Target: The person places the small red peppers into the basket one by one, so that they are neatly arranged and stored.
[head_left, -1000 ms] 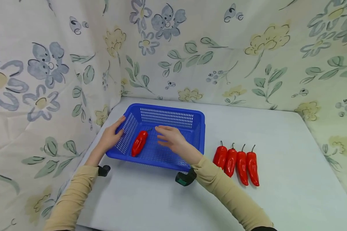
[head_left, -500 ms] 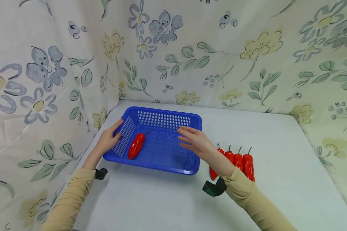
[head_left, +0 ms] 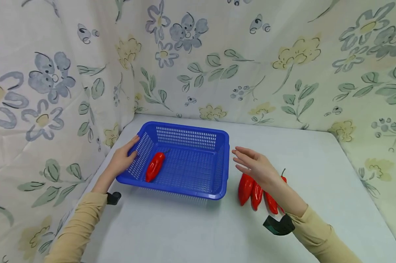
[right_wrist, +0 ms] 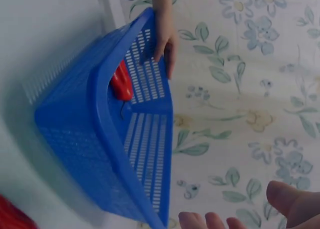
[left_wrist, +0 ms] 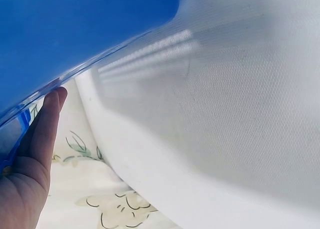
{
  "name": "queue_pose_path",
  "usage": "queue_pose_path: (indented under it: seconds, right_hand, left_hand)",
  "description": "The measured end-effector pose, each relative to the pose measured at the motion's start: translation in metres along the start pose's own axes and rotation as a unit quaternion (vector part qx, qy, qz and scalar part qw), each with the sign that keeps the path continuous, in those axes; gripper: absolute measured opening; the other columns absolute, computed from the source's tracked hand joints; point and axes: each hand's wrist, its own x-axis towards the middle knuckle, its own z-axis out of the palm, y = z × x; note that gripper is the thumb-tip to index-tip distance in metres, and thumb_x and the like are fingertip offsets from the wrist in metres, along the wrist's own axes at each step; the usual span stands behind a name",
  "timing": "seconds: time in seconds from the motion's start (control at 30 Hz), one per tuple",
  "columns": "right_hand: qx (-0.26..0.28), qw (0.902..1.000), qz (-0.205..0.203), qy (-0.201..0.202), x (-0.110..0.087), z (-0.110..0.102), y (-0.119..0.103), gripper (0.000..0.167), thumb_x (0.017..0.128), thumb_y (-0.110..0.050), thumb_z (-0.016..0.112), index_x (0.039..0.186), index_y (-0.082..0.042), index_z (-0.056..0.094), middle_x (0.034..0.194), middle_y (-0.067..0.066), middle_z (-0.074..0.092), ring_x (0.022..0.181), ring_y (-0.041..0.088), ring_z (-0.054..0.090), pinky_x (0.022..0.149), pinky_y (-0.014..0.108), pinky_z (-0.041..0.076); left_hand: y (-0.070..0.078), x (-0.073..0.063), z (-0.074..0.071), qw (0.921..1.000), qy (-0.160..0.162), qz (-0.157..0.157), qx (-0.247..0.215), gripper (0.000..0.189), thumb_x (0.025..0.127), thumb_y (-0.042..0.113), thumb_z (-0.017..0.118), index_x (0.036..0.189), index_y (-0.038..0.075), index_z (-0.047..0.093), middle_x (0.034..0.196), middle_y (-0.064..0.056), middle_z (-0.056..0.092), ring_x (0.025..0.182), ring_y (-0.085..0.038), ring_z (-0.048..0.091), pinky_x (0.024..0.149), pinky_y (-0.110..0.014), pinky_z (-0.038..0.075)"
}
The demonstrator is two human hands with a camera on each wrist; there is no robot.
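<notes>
The left hand [head_left: 120,160], fingers straight, touched a blue basket [head_left: 191,166] holding one red pepper [head_left: 155,167]; the right hand [head_left: 258,167], fingers loosely extended, hovered over four more peppers [head_left: 245,189].

soft, even light falls across a white tabletop [head_left: 184,230] in the head view, where faint shadow gathers beneath a blue plastic basket [head_left: 188,171] and small highlights glint on glossy red chili peppers [head_left: 245,190]. the left wrist view is the brightest, its basket smeared out of focus above pale streaks of light on the tabletop. dimmer and greyer, the right wrist view shows slight blur and a slot-striped shadow beside the basket's wall.
</notes>
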Motion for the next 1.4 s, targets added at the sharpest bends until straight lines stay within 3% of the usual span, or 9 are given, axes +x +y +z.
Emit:
queue_pose_path:
  seconds: [0.2, 0.33, 0.47, 0.57, 0.7, 0.83, 1.03, 1.17, 1.4]
  right_hand:
    - [-0.051, 0.9982, -0.016, 0.028, -0.012, -0.035, 0.012, 0.068, 0.096, -0.042, 0.048, 0.150, -0.008, 0.024, 0.152, 0.016, 0.033, 0.134, 0.031, 0.043, 0.101, 0.033, 0.045]
    - [-0.077, 0.9957, -0.025, 0.045, -0.017, -0.058, 0.022, 0.070, 0.097, -0.042, 0.047, 0.151, -0.007, 0.021, 0.153, 0.019, 0.030, 0.121, 0.014, 0.051, 0.094, 0.022, 0.050]
    - [-0.107, 0.9917, -0.022, 0.069, -0.020, -0.080, 0.035, 0.071, 0.097, -0.044, 0.045, 0.151, -0.005, 0.018, 0.153, 0.022, 0.029, 0.105, -0.005, 0.050, 0.093, 0.021, 0.049]
    - [-0.125, 0.9884, -0.013, 0.086, -0.021, -0.095, 0.044, 0.072, 0.098, -0.045, 0.042, 0.151, -0.003, 0.017, 0.153, 0.023, 0.028, 0.100, -0.009, 0.048, 0.092, 0.018, 0.049]
    - [-0.147, 0.9834, 0.000, 0.107, -0.020, -0.109, 0.057, 0.073, 0.098, -0.046, 0.040, 0.151, -0.001, 0.015, 0.152, 0.025, 0.026, 0.117, 0.017, 0.052, 0.091, 0.017, 0.049]
    - [-0.169, 0.9773, 0.020, 0.126, -0.017, -0.119, 0.070, 0.075, 0.098, -0.047, 0.039, 0.150, 0.002, 0.015, 0.152, 0.028, 0.026, 0.136, 0.041, 0.034, 0.095, 0.026, 0.045]
    - [-0.199, 0.9678, 0.057, 0.144, -0.009, -0.131, 0.092, 0.076, 0.097, -0.047, 0.040, 0.148, 0.006, 0.018, 0.149, 0.033, 0.026, 0.133, 0.046, 0.034, 0.102, 0.045, 0.038]
    - [-0.208, 0.9628, 0.078, 0.153, -0.003, -0.133, 0.107, 0.073, 0.097, -0.043, 0.043, 0.145, 0.008, 0.023, 0.146, 0.034, 0.030, 0.128, 0.047, 0.039, 0.102, 0.048, 0.042]
    - [-0.219, 0.9581, 0.096, 0.158, 0.002, -0.130, 0.123, 0.067, 0.098, -0.036, 0.043, 0.144, 0.009, 0.025, 0.144, 0.036, 0.031, 0.130, 0.049, 0.036, 0.106, 0.054, 0.038]
  left_hand:
    - [0.003, -0.001, -0.001, 1.0000, -0.002, -0.007, 0.003, 0.054, 0.094, 0.004, 0.048, 0.146, 0.007, 0.035, 0.154, -0.012, 0.031, 0.136, -0.043, 0.034, 0.109, -0.059, 0.030]
    - [0.003, -0.001, -0.001, 0.9999, -0.003, -0.011, -0.001, 0.054, 0.094, 0.005, 0.048, 0.147, 0.008, 0.035, 0.154, -0.011, 0.031, 0.137, -0.042, 0.033, 0.110, -0.059, 0.029]
    - [0.003, -0.001, -0.001, 1.0000, -0.002, -0.005, -0.002, 0.054, 0.094, 0.004, 0.048, 0.147, 0.008, 0.035, 0.154, -0.012, 0.031, 0.136, -0.043, 0.034, 0.109, -0.060, 0.030]
    - [0.003, 0.000, -0.001, 1.0000, -0.003, -0.004, 0.000, 0.055, 0.094, 0.004, 0.048, 0.147, 0.008, 0.035, 0.154, -0.012, 0.031, 0.136, -0.044, 0.034, 0.108, -0.061, 0.030]
    - [0.002, 0.000, -0.001, 1.0000, -0.004, -0.006, 0.001, 0.055, 0.094, 0.004, 0.048, 0.147, 0.008, 0.035, 0.154, -0.012, 0.031, 0.135, -0.044, 0.035, 0.108, -0.062, 0.030]
    - [0.001, 0.000, 0.000, 1.0000, -0.001, -0.002, 0.001, 0.054, 0.094, 0.005, 0.048, 0.146, 0.007, 0.035, 0.154, -0.013, 0.032, 0.135, -0.045, 0.036, 0.107, -0.061, 0.031]
    - [0.002, 0.000, -0.001, 1.0000, -0.003, -0.007, -0.001, 0.054, 0.095, 0.006, 0.047, 0.147, 0.008, 0.035, 0.154, -0.012, 0.031, 0.136, -0.044, 0.034, 0.108, -0.061, 0.030]
    - [0.002, 0.000, -0.001, 0.9999, -0.005, -0.009, -0.004, 0.054, 0.095, 0.006, 0.047, 0.147, 0.009, 0.034, 0.155, -0.012, 0.030, 0.137, -0.044, 0.033, 0.108, -0.062, 0.029]
    - [0.003, -0.001, -0.001, 1.0000, -0.004, -0.007, -0.005, 0.054, 0.094, 0.005, 0.049, 0.147, 0.008, 0.035, 0.154, -0.012, 0.031, 0.136, -0.044, 0.034, 0.108, -0.061, 0.030]
